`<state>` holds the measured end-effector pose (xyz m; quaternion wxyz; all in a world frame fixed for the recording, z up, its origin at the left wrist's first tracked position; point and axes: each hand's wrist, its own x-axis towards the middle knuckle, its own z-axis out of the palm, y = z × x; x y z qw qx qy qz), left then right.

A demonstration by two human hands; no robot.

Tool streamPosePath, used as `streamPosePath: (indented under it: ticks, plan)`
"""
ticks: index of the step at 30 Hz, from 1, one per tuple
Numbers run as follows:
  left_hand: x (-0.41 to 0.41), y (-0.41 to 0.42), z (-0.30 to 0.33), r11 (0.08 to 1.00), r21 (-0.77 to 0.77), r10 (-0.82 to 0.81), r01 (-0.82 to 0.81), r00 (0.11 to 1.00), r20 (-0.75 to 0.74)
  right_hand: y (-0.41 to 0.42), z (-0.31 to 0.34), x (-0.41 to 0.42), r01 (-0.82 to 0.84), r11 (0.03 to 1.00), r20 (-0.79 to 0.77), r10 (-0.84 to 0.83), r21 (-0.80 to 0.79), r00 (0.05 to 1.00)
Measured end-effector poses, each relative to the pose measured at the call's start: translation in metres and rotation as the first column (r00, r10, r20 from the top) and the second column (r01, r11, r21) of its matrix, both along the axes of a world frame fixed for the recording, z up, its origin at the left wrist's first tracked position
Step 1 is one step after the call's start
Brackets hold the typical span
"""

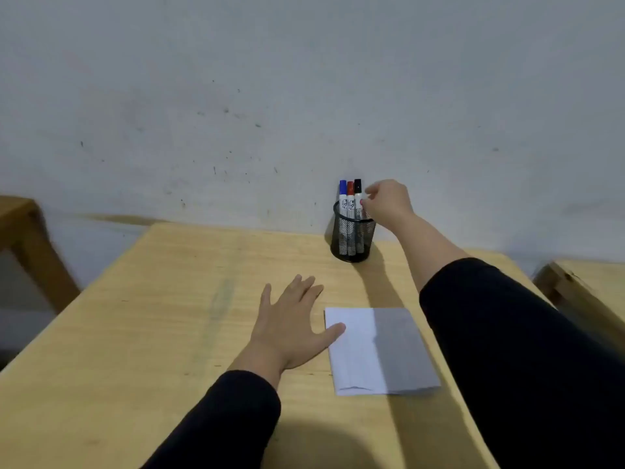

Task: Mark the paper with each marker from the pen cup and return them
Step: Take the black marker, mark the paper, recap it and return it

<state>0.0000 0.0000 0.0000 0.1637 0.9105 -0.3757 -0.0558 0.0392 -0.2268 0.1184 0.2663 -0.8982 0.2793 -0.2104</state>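
- pen cup [353, 236] is a black mesh one, upright at the far edge of the surface [169, 316], right up against the wall [304, 79]
- three markers stand upright in it, caps up: blue marker [343, 198] on the left, red marker [350, 199] in the middle, black marker [357, 198] on the right; all three look packed side by side
- right hand [387, 203] is up at the cup's right rim, fingers curled in toward the black marker; fingertips sit right at its barrel, but honestly can't tell if they've actually closed on it or are just touching; it's small and a bit blurry there
- paper [378, 350] lies flat nearer the camera, well apart from the cup; white, no marks showing on it; the right part is in shadow from the arm
- left hand [291, 330] is flat on the surface just left of the paper, fingers spread and holding nothing; thumb tip rests on the paper's left edge
- both arms in black sleeves [507, 333]; pale wood surface, scuffed wall behind; bits of other wooden furniture [581, 292] at both sides
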Motion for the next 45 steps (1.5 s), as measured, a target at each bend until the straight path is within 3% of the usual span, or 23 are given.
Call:
streamPosePath:
  ticks: [6,11,16,23,26,30,32,37,42,44,45]
  plan:
    - [0.003,-0.001,-0.002,1.0,0.019,0.003,-0.003,1.0,0.03,-0.002,-0.006,0.028,0.083,0.996,-0.052,-0.085,-0.038,0.995]
    - [0.003,-0.001,-0.003,1.0,0.011,0.008,-0.009,0.999,0.043,0.001,-0.003,0.026,0.12,0.993,0.108,-0.121,0.019,0.987]
    - [0.001,0.0,0.0,1.0,0.024,0.007,-0.008,1.0,0.019,0.011,0.042,-0.001,0.054,0.998,0.334,-0.061,0.032,0.941]
    - [-0.001,-0.001,0.008,0.999,0.032,-0.002,0.003,0.999,-0.04,0.041,0.047,-0.067,-0.125,0.967,0.39,0.029,0.223,0.92]
    - [-0.004,-0.003,0.029,0.978,-0.203,0.019,-0.052,0.987,-0.161,0.061,0.023,-0.101,-0.209,0.945,0.302,0.128,0.252,0.945]
    - [-0.009,-0.016,0.075,0.805,-0.593,-0.054,0.022,0.998,-0.036,0.074,-0.011,-0.127,-0.251,0.934,0.2,0.203,0.254,0.958]
    - [-0.009,-0.022,0.088,0.763,-0.64,-0.115,0.091,0.993,0.005,0.074,-0.022,-0.133,-0.256,0.929,0.188,0.21,0.267,0.959]
    - [-0.009,-0.027,0.088,0.786,-0.595,-0.152,0.167,0.986,0.076,0.073,-0.024,-0.139,-0.226,0.928,0.219,0.165,0.297,0.962]
    - [-0.008,-0.032,0.097,0.608,-0.791,-0.006,-0.068,0.996,-0.091,0.078,-0.021,-0.145,-0.034,0.986,0.416,-0.037,0.164,0.908]
    - [-0.009,-0.035,0.099,0.535,-0.837,0.045,-0.114,0.993,-0.106,0.082,-0.02,-0.142,-0.032,0.922,0.424,-0.146,0.385,0.894]
    - [-0.01,-0.036,0.1,0.513,-0.85,0.05,-0.119,0.993,-0.109,0.084,-0.018,-0.14,-0.084,0.812,0.393,-0.186,0.577,0.9]
